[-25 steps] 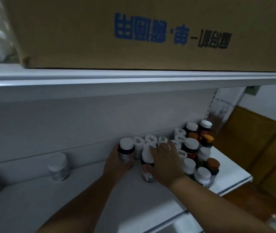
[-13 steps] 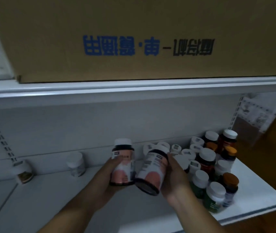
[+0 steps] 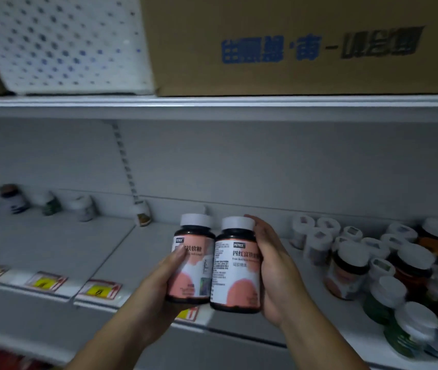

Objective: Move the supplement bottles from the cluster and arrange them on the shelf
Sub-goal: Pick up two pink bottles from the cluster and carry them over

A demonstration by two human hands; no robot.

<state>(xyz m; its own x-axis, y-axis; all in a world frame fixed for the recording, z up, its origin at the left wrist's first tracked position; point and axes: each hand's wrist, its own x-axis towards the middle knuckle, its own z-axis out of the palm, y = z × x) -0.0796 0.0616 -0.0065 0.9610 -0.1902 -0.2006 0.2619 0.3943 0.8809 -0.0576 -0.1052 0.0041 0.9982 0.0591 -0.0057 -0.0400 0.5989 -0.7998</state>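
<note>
- Head view shows two pink bottles held up in front of the shelf (image 3: 60, 244), side by side and almost touching
- Left pink bottle (image 3: 191, 259) sits in the left hand (image 3: 159, 287); its fingers wrap the side and the bottom
- Right pink bottle (image 3: 236, 265) sits in the right hand (image 3: 274, 271); its fingers curl around the right side, with one fingertip up by the cap
- Both bottles stand tall, white caps up, bottoms down, labels facing the person; their long way runs up and down, with the tops leaning a little away
- Each bottle is already in a hand and in the air, not on the shelf yet
- Bottle cluster (image 3: 388, 265) sits to the right, near the right hand, packed tight
- Empty shelf floor lies to the left and behind the bottles, so I think the left hand is nearer to the free spot
- Some placed bottles (image 3: 84, 208) stand in a row along the back wall at the left, well apart from each other
- Yellow price tags (image 3: 100, 289) run along the front edge of the shelf
- Up top sit a brown box (image 3: 306, 46) and a white basket (image 3: 63, 44)
- Next I think the bottles go down flat on their bottoms, in line with that row
</note>
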